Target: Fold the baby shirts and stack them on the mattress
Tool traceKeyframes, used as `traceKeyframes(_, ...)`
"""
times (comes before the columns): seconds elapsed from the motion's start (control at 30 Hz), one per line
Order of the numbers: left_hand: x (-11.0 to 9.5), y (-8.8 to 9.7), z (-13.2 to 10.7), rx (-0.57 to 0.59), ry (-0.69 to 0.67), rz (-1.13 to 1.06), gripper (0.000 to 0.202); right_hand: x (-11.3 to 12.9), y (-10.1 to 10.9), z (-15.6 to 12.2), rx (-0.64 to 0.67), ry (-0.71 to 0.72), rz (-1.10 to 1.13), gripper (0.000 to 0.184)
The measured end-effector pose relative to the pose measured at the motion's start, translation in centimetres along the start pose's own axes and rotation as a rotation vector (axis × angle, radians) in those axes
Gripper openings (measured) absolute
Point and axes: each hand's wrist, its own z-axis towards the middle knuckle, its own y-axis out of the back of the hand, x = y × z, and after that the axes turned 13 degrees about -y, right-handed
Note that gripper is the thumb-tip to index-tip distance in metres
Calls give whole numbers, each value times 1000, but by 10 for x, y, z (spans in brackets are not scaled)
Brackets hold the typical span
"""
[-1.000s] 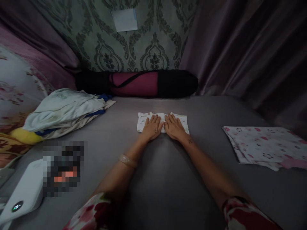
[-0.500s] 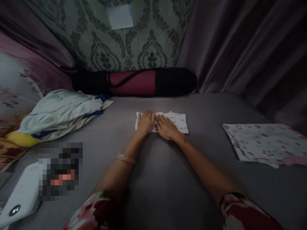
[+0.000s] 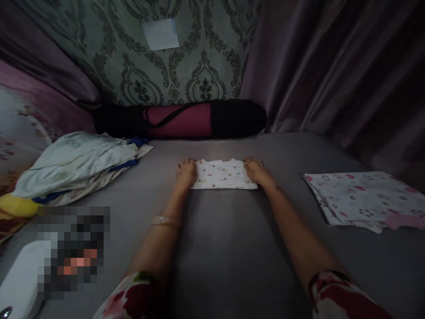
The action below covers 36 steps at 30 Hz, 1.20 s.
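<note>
A small folded white garment (image 3: 222,175) with a scattered print lies on the grey sheet in front of me, its near edge straight and its far edge uneven. At its left end rests my left hand (image 3: 187,173), palm down, with the fingers apart and a bangle on the wrist. My right hand (image 3: 259,172) is at the opposite end, its fingers spread over the right edge. Both hands touch the cloth, and parts of its side edges are hidden under them.
A folded floral cloth (image 3: 361,197) lies to the right. On the left are rumpled clothes (image 3: 79,159), a yellow item (image 3: 18,205), a white device (image 3: 25,274) and a blurred-out patch. A long black and pink bag (image 3: 186,119) lies along the wall.
My hands have moved apart, from side by side over the garment's middle out to its two ends. More of the printed surface shows now.
</note>
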Motion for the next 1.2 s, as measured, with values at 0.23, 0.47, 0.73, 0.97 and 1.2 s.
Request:
traceKeyframes(0.23, -2, 2, 1, -12, 38, 11, 39, 3, 0, -2, -72, -5, -2, 35)
traceKeyframes(0.47, 1, 21, 3, -107, 99, -186, 27, -4, 18, 1, -90, 12, 122, 23)
traceKeyframes(0.73, 20, 66, 4, -389, -93, -685, 15, -19, 62, 0, -67, 84, 700, 17)
traceKeyframes(0.97, 5, 95, -5, -528, -225, -338, 27, -23, 88, -13, -274, 156, 507, 21)
traceKeyframes(1.2, 13, 98, -21, 250, -380, -391, 20, -30, 73, -17, 499, 191, 198, 34)
